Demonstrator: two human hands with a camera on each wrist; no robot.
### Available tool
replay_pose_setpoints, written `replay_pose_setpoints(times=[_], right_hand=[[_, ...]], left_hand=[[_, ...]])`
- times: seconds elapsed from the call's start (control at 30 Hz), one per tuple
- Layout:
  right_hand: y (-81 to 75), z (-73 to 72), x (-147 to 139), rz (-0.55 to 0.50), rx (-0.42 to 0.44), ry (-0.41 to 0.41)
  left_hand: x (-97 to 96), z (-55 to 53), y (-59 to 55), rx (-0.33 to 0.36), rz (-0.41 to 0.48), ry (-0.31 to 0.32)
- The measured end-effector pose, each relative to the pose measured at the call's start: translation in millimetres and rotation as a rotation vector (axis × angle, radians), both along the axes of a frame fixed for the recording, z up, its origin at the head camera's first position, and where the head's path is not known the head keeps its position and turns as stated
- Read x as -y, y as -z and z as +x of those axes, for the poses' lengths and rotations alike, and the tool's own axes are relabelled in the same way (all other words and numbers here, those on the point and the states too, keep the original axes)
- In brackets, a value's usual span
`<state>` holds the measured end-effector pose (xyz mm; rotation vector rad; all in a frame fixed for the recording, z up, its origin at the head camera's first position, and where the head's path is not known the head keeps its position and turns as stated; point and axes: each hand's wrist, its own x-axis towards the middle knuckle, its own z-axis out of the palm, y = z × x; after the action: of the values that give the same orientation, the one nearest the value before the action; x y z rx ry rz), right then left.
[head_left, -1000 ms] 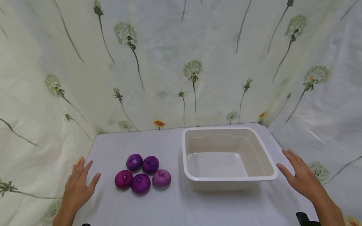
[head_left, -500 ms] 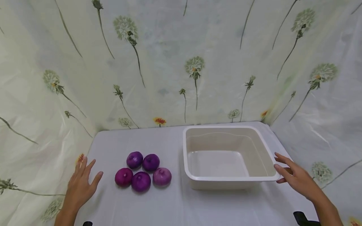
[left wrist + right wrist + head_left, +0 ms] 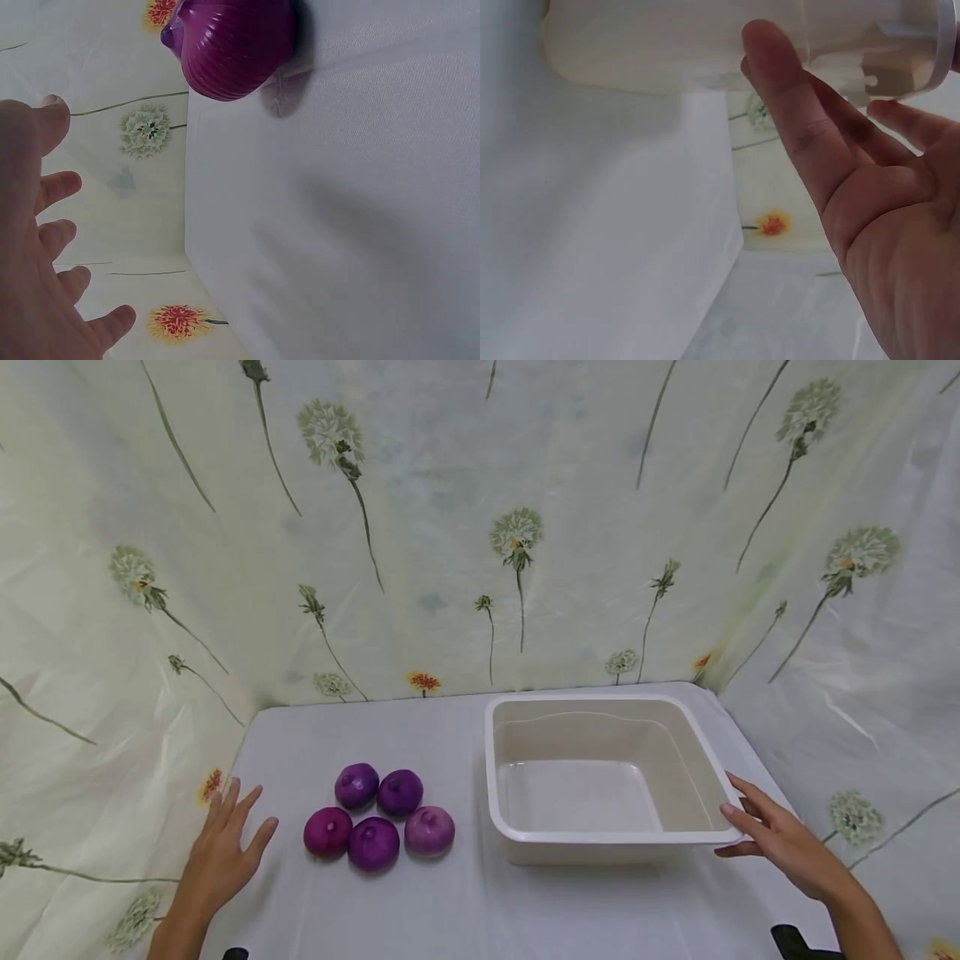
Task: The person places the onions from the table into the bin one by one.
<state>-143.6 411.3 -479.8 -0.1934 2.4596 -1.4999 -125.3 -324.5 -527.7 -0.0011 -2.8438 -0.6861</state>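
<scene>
My right hand (image 3: pixel 787 847) holds the front right corner of a cream plastic basin (image 3: pixel 611 837), thumb over the rim and other fingers at the outside and beneath it. In the right wrist view, fingers (image 3: pixel 799 120) reach up against the basin's outer wall (image 3: pixel 652 45). Several purple onions sit in a cluster left of the basin, among them a reddish one (image 3: pixel 327 832), a dark one (image 3: pixel 373 844) and a paler one (image 3: pixel 430 831). My left hand (image 3: pixel 217 864) hovers left of them, fingers spread, holding nothing. One onion (image 3: pixel 236 45) shows in the left wrist view, apart from that hand.
A white cloth (image 3: pixel 420 910) covers the table. Behind and on both sides hangs a sheet (image 3: pixel 442 485) printed with dandelions. The basin stands at the right with nothing inside. Black pieces show by each wrist at the bottom edge, such as a wrist mount (image 3: pixel 802 943).
My right hand has come in leftward from beside the basin and taken hold of its rim. The left hand has drifted slightly right. Onions and basin stay in place; the head view tilts slightly.
</scene>
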Motion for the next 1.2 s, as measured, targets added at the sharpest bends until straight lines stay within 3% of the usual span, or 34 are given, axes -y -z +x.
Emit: replay_pose_setpoints(times=[0.27,0.53,0.67,0.93,1.2], right_hand=[[3.7,-1.4,-2.2,-0.032,0.042,-0.019],[5.7,-1.2,-3.7,-0.046,0.023,-0.024],[7.1,-2.2,-2.0,-0.043,0.026,-0.02],[8.7,-0.9,-1.0,-0.05,0.006,-0.023],[9.2,-0.4,-0.7,-0.093,-0.014,-0.071]], left_hand=[[-3.2,-2.7,5.3,0.034,0.039,0.03],[-9.7,-8.9,9.0,0.107,0.104,0.082],[-14.2,-8.9,15.2,0.099,0.131,0.102],[-26.9,-10.1,22.6,0.016,0.162,0.149],[-34.7,-9.8,29.7,0.015,0.182,0.173]])
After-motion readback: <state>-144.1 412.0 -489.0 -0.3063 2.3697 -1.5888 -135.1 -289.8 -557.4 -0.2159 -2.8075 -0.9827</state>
